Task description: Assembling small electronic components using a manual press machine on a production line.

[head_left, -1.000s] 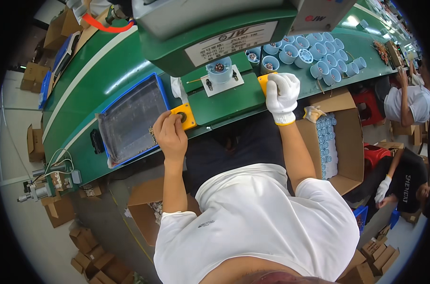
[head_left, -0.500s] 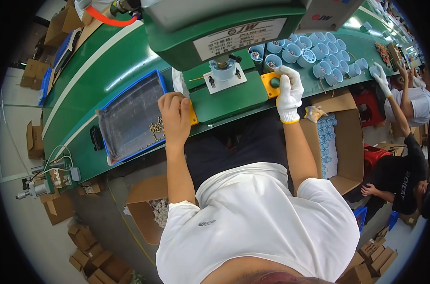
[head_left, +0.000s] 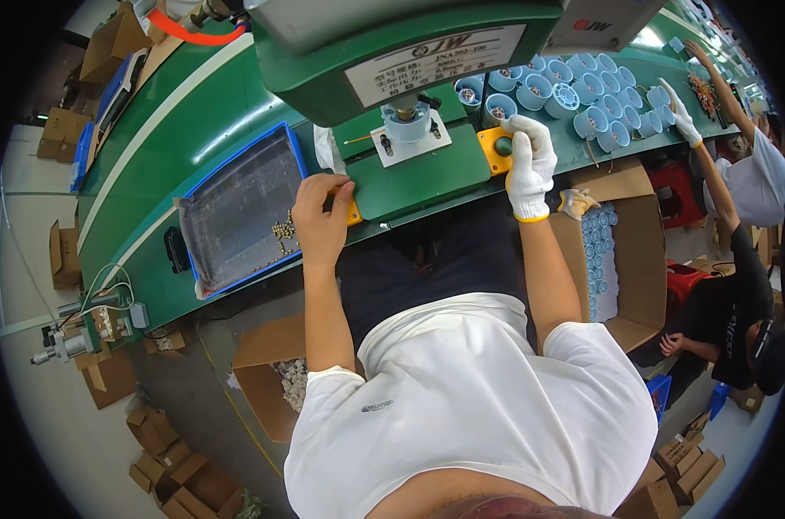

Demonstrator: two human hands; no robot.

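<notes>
My bare left hand [head_left: 322, 221] rests at the left yellow button box [head_left: 354, 213] on the front edge of a green press base [head_left: 423, 183]. Its fingers are loosely bent, the thumb stands apart, and it holds nothing visible. My right hand [head_left: 531, 169], in a white knitted glove, is curled closed beside the right yellow button box [head_left: 494, 163]. The round dark-green button [head_left: 504, 146] there lies bare just left of its fingers. Between my hands, a light-blue cup-shaped part [head_left: 407, 127] sits on a white plate [head_left: 392, 157] beneath the press ram [head_left: 403, 110].
A blue-rimmed tray [head_left: 204, 180] with small brass pieces stands left. Many light-blue cups [head_left: 561, 99] crowd the bench at right. The press head [head_left: 410, 60] overhangs. An open carton [head_left: 639, 259] of blue parts stands right, another carton [head_left: 267, 346] left. A co-worker's gloved hand [head_left: 682, 121] reaches in.
My left hand has shifted slightly, its thumb now standing out from the bent fingers. My right hand stays beside its button box. The co-worker's gloved hand has moved left toward the cups.
</notes>
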